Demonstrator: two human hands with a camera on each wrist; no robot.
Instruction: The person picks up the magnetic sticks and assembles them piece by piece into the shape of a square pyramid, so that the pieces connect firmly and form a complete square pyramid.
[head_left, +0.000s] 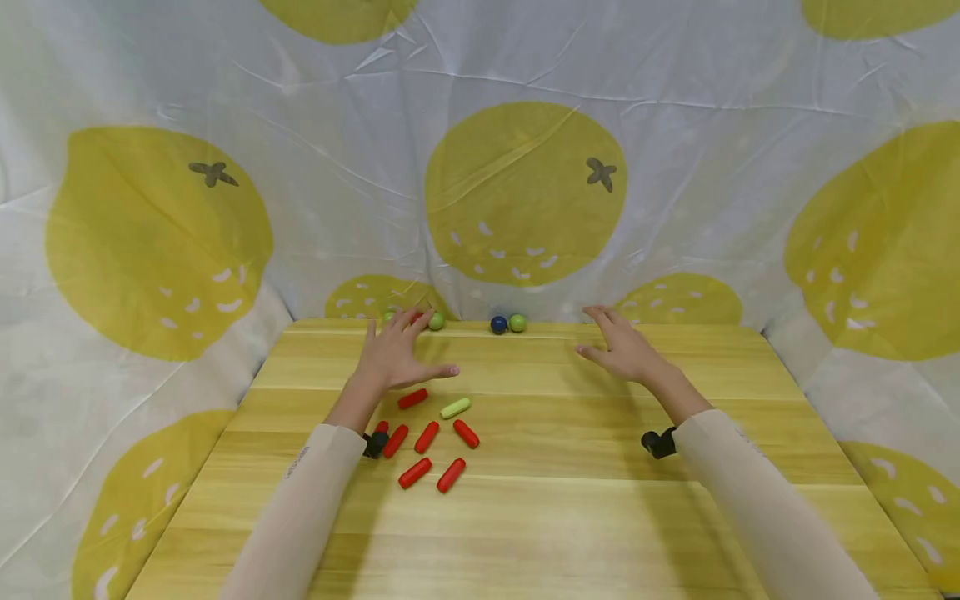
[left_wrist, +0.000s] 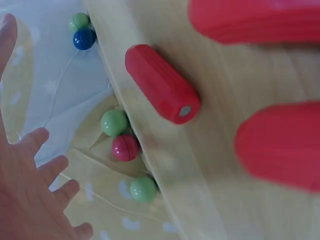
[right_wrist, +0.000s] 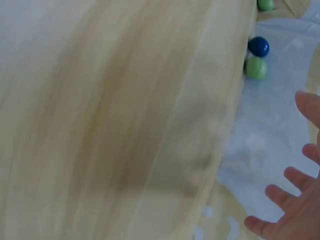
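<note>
My left hand [head_left: 392, 354] hovers over the left part of the table with its fingers spread, holding nothing. Beneath and in front of it lie several red rods [head_left: 427, 437] and one yellow-green rod [head_left: 455, 408]. In the left wrist view, a red rod [left_wrist: 162, 84] shows a round metallic dot on its end. My right hand [head_left: 624, 350] is held above the right side, fingers apart and nothing in it. At the table's far edge sit a dark blue ball [head_left: 498, 325] and a green ball [head_left: 517, 323], between the two hands.
Behind the left fingers, another green ball [head_left: 436, 321] rests at the far edge, with a red ball [left_wrist: 125, 148] and one more green ball [left_wrist: 143, 189] beside it. A lemon-print cloth [head_left: 525, 192] hangs behind the wooden table [head_left: 555, 533] and along both sides.
</note>
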